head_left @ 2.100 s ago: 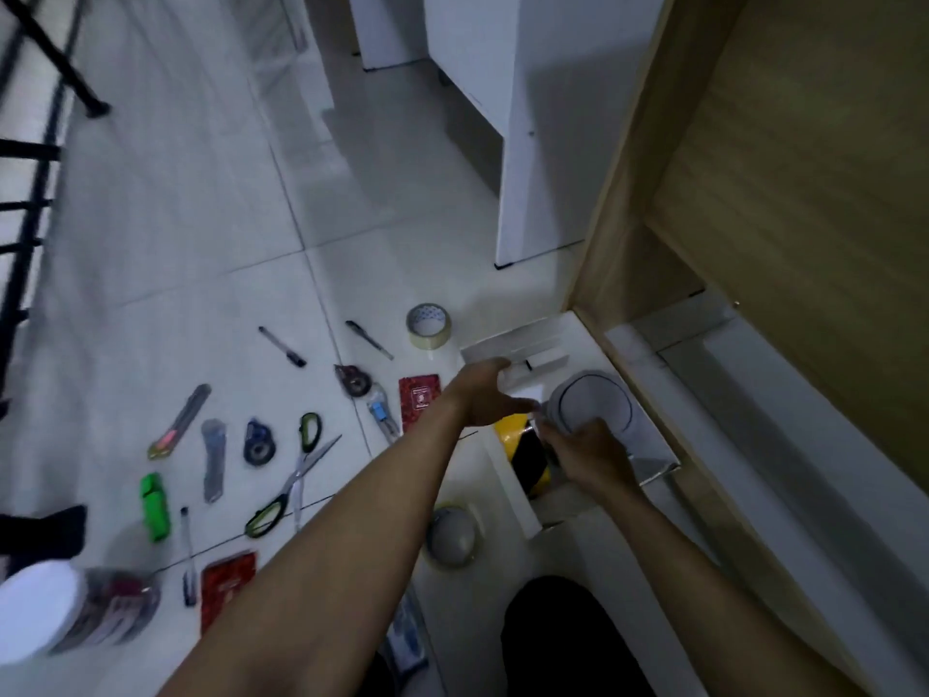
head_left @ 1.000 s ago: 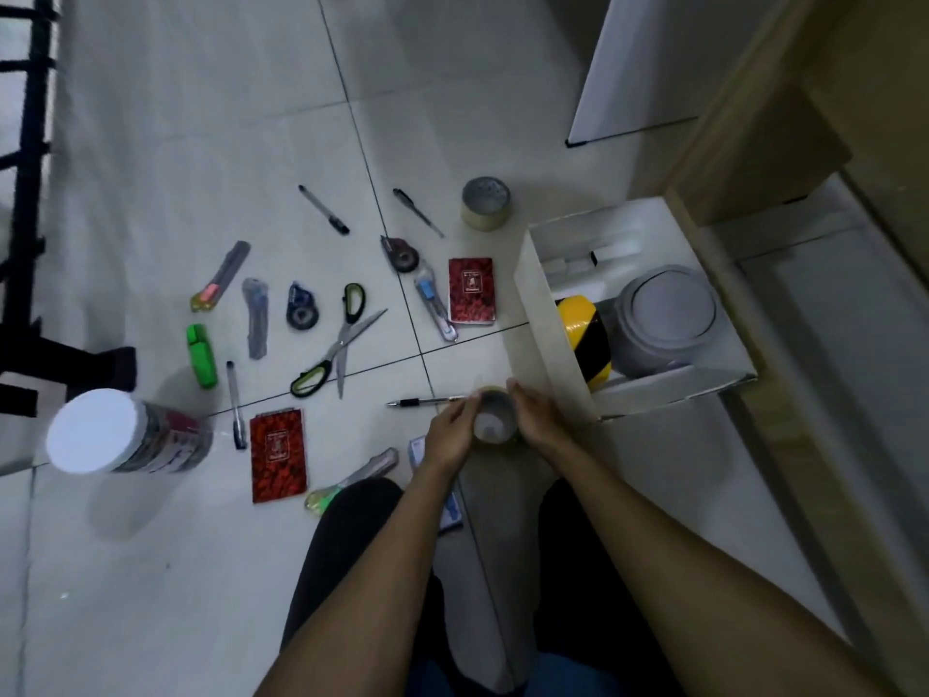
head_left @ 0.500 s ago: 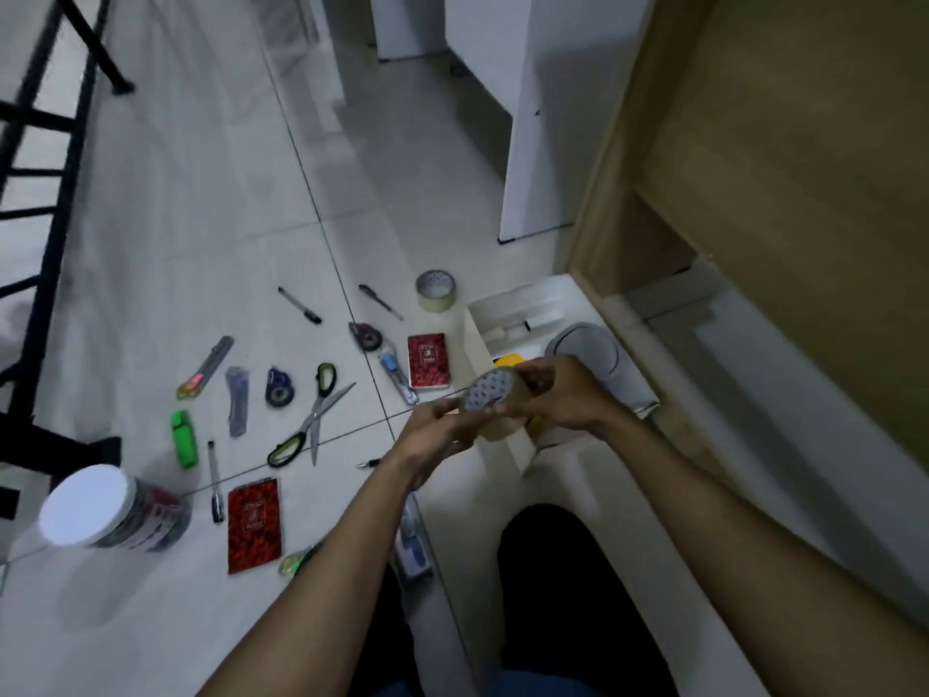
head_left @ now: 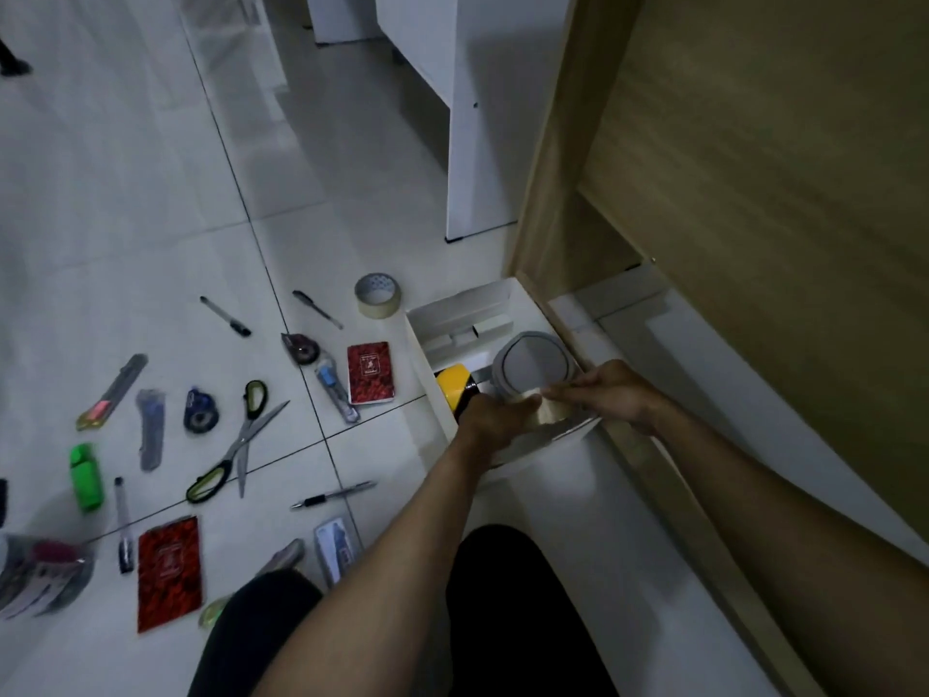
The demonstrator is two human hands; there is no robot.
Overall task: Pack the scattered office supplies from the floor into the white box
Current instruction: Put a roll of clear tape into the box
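The white box (head_left: pixel 465 304) stands open on the floor beside the wooden cabinet. Inside it are a yellow-and-black tape roll (head_left: pixel 452 388) and a round grey container (head_left: pixel 534 365). Both hands hold a clear tape roll (head_left: pixel 545 414) over the box's near end: my left hand (head_left: pixel 495 420) grips its left side, my right hand (head_left: pixel 611 392) pinches its right side. Scattered on the tiles lie scissors (head_left: pixel 236 442), pens (head_left: pixel 226 316), red notebooks (head_left: pixel 370 372), a beige tape roll (head_left: pixel 378 295), cutters (head_left: pixel 113 390), a green highlighter (head_left: pixel 86 476) and correction tapes (head_left: pixel 201 410).
A wooden cabinet (head_left: pixel 754 193) rises on the right against the box. White furniture panels (head_left: pixel 472 118) stand behind. A plastic jar (head_left: pixel 42 578) lies at the left edge. My dark-trousered knees (head_left: pixel 513 611) fill the bottom centre.
Both hands picked the clear tape roll up from the floor in front of me and carried it forward and right, from beside the box to over its near end.
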